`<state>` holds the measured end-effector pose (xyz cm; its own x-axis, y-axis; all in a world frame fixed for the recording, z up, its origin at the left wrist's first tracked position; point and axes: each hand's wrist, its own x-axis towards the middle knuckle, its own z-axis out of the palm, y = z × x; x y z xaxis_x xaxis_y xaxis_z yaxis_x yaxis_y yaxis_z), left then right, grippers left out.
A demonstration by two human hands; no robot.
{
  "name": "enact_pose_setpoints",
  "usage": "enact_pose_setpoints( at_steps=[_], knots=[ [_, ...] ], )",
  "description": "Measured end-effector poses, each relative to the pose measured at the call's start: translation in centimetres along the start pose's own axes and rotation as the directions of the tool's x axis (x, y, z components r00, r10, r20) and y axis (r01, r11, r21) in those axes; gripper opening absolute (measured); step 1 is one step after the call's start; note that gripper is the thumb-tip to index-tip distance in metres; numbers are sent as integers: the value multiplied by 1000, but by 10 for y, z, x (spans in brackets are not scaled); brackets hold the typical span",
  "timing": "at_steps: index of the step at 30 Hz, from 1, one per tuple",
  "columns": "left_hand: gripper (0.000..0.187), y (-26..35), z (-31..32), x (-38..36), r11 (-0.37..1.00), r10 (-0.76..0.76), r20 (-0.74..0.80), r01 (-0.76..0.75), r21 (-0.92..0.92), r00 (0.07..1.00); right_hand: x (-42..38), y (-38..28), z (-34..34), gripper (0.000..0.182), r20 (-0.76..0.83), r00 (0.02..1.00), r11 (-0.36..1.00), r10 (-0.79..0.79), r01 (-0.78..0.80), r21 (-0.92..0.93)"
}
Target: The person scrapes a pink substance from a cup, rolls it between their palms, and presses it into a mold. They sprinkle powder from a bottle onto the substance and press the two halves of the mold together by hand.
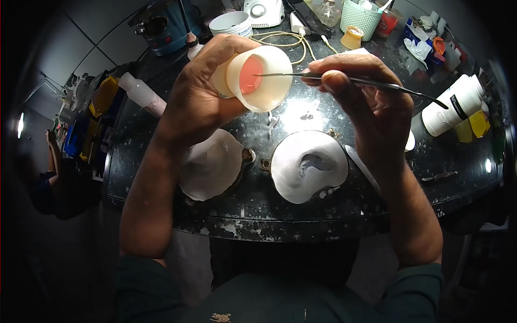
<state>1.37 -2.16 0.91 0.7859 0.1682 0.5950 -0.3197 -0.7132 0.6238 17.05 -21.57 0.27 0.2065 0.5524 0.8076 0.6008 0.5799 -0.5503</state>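
My left hand (199,91) is wrapped round a translucent, cream-coloured mixing cup (274,89), tilted so that its mouth faces me. Pink material (251,75) lies at the bottom of the cup. Between the thumb and fingers of my right hand (366,97) is a thin metal spatula (371,82), its near tip reaching into the cup and its curved end pointing right. Below the hands, two metal dental flasks hold white plaster: the left plaster (211,164) is partly behind my left forearm, and the right plaster (309,167) has a curved hollow in its middle.
A white bottle (449,107) leans at the right, and a pinkish-white bottle (142,94) lies at the left. A white knife-like tool (362,167) rests beside the right flask. Behind are a white tub (230,24), a cable (274,40) and a mint basket (360,21). Another person (56,172) is at far left.
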Motion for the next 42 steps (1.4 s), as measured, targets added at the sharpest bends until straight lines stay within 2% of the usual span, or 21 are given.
enact_pose_setpoints(
  at_steps=[1, 5, 7, 8, 10, 13, 23, 28, 42],
  knots=[
    [45, -1, 0, 1, 992, 88, -23, -86, 89, 996, -1, 0, 0, 17, 0, 1000, 1000, 1, -1, -1],
    [48, 5, -2, 0, 988, 52, -30, -47, 145, 998, -4, 5, 4, 17, -10, 999, 997, -32, 31, -67],
    [49, 4, -7, -1, 919, 74, 51, -87, 385, 996, -4, 4, 9, 13, -135, 989, 990, 53, -35, 138],
    [49, 5, -7, 0, 919, 74, 51, -88, 385, 996, -5, 5, 7, 13, -135, 989, 990, 53, -35, 137],
    [50, 8, -7, 0, 922, 93, 53, -106, 371, 994, -5, 8, 3, 20, -91, 996, 1000, 4, -3, 14],
    [54, 5, -4, 1, 879, 176, 35, -173, 443, 984, -6, 10, 6, 15, -156, 988, 999, -14, 22, 45],
    [54, 4, -2, 3, 904, 220, 2, -205, 376, 975, -8, 11, 8, 14, -173, 984, 996, 39, -24, 91],
    [54, 3, -2, 1, 919, 173, -7, -159, 360, 985, -7, 11, 8, 14, -153, 988, 999, 12, -5, 48],
    [55, 2, -2, 1, 926, 163, -18, -147, 347, 986, -7, 9, 9, 15, -151, 988, 999, 1, 4, 32]
  ],
)
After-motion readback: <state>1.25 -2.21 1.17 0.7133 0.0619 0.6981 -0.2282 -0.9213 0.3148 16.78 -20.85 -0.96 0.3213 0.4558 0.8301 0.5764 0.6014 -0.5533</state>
